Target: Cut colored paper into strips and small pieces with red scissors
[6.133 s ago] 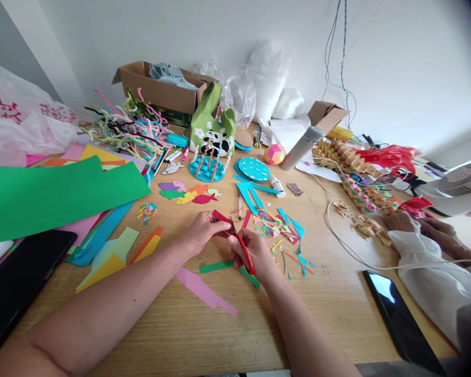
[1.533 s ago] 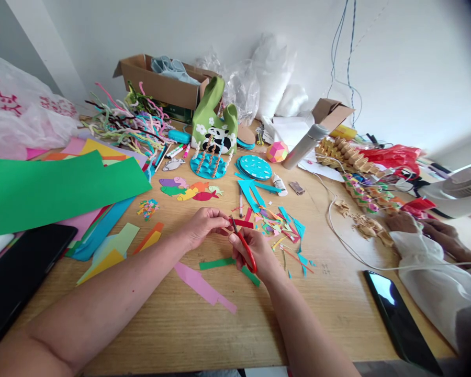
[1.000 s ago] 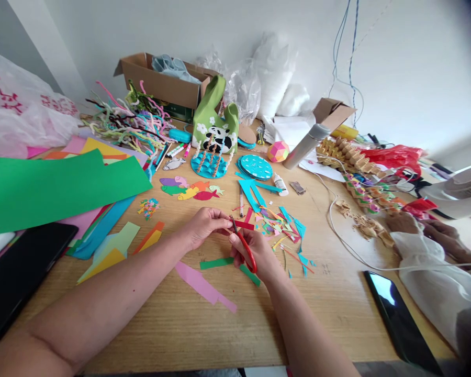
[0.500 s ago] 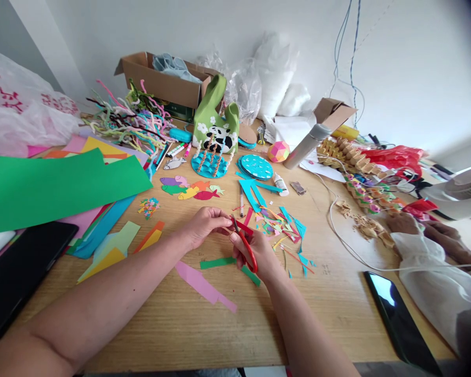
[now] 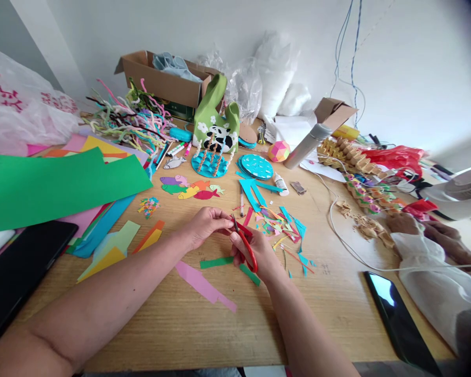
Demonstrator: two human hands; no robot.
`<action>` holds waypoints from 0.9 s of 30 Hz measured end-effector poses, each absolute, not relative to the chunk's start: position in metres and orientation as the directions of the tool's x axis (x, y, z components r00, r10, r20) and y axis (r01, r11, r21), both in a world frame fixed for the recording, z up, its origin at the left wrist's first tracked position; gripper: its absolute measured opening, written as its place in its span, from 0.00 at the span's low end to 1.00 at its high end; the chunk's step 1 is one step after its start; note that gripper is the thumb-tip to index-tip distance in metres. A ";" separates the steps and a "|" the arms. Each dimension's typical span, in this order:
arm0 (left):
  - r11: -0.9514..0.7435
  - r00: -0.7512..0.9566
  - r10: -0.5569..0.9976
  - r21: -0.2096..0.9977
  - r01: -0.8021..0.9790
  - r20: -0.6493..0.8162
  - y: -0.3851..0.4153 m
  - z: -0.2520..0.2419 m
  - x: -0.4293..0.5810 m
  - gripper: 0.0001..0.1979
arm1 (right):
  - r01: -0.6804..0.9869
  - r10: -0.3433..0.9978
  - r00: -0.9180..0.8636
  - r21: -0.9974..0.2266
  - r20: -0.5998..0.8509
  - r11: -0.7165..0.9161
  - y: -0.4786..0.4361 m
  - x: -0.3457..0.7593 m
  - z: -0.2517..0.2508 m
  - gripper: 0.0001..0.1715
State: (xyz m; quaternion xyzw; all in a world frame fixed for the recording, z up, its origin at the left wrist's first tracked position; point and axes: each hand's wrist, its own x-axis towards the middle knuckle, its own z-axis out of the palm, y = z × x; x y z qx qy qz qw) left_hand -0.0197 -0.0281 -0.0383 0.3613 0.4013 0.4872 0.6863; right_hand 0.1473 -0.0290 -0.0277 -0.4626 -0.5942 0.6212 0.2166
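My right hand [image 5: 255,251] is closed round a pair of red-handled scissors [image 5: 251,256], whose blades point up and away towards my other hand. With fingertips pinched, my left hand [image 5: 210,228] grips a small red paper strip [image 5: 245,229] at the blades; fingers hide most of it. Beneath the hands lie green paper strips [image 5: 216,262] and a pink paper strip [image 5: 204,283]. Small colourful paper scraps [image 5: 282,225] are scattered just right of the scissors. Beyond my left hand, several paper fish [image 5: 192,189] overlap on the wooden table [image 5: 180,335].
Coloured paper sheets [image 5: 63,188] and a black tablet-like device [image 5: 27,277] lie left. Ahead stand a green panda bag [image 5: 215,125] and a grey bottle [image 5: 308,146]. On the right are a phone [image 5: 398,319], a white cable [image 5: 337,235] and another person's hand [image 5: 406,223].
Both hands stay almost in place. The scissors and right hand have shifted very slightly, and the red strip shows a little differently at the blades.
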 end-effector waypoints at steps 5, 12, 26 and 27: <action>0.266 0.197 0.959 0.884 -0.385 -0.203 -0.027 -0.041 -0.020 0.10 | 0.285 0.816 -0.451 -0.925 -0.362 -0.252 -0.029 0.148 -0.028 0.30; 0.238 0.188 0.967 0.880 -0.410 -0.174 -0.026 -0.042 -0.023 0.09 | 0.292 0.819 -0.438 -0.920 -0.371 -0.260 -0.030 0.148 -0.025 0.29; 0.259 0.174 0.963 0.874 -0.411 -0.204 -0.027 -0.038 -0.019 0.11 | 0.283 0.820 -0.430 -0.919 -0.377 -0.273 -0.029 0.147 -0.031 0.31; 0.261 0.177 0.963 0.875 -0.408 -0.204 -0.027 -0.038 -0.019 0.10 | 0.280 0.820 -0.433 -0.921 -0.373 -0.271 -0.029 0.147 -0.031 0.31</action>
